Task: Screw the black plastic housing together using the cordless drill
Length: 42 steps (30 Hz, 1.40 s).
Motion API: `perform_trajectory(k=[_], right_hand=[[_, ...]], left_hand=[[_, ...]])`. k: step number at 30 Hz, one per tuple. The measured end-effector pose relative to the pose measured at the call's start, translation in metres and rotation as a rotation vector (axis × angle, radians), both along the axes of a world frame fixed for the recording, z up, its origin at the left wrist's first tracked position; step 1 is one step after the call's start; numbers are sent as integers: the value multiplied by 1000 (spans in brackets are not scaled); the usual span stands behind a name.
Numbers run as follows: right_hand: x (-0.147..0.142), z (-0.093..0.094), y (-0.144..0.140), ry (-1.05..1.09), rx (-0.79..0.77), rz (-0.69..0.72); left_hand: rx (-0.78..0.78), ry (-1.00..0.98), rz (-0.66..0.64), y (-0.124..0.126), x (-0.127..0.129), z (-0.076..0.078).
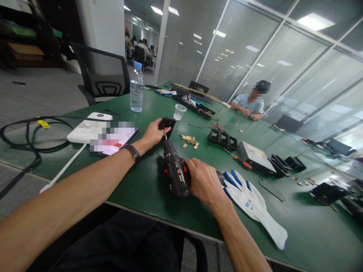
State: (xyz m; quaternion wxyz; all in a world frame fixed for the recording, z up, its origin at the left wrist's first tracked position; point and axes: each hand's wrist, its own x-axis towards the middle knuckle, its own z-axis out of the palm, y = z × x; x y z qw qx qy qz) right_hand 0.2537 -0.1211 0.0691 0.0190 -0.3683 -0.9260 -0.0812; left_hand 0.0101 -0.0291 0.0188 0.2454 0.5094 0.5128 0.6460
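Observation:
My right hand (202, 177) is wrapped round the handle of a black cordless drill (176, 170) with red details, its bit pointing away from me. A small black plastic part (168, 124) is gripped in my left hand (154, 133), and the drill's bit meets it or lies right at it; the exact contact is too small to make out. To the right of the black part lies a loose pile of small brass-coloured metal pieces (190, 140). A white work glove (249, 200) with blue fingertips rests beside my right wrist.
On the green table (136, 200) stand a water bottle (137, 88) and a clear plastic cup (179, 112). A phone (124, 133) and a white device (85, 128) with cables lie left. Black frames (222, 139) and a screwdriver (241, 161) are right. Another person (249, 102) sits across.

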Motion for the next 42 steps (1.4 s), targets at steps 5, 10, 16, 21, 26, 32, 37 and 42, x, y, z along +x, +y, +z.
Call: perform_trajectory(k=[5, 10, 16, 21, 26, 32, 37, 42], right_hand=[[0, -3, 1, -13, 26, -11], [-1, -3, 0, -50, 32, -24], [-1, -4, -1, -63, 58, -19], [-1, -5, -1, -86, 56, -38], [-2, -3, -3, -81, 45, -47], [-2, -4, -3, -52, 56, -36], [-1, -6, -2, -53, 80, -28], [0, -6, -2, -61, 77, -31]], left_hand=[[-21, -2, -19, 0, 0, 0], [-20, 6, -22, 2, -1, -2], [-2, 31, -19, 4, -2, -5], [9, 27, -14, 4, -1, -6], [7, 25, 2, 4, -1, -5], [4, 47, 5, 3, -1, -5], [6, 50, 5, 4, -2, -6], [9, 52, 4, 3, -1, -4]])
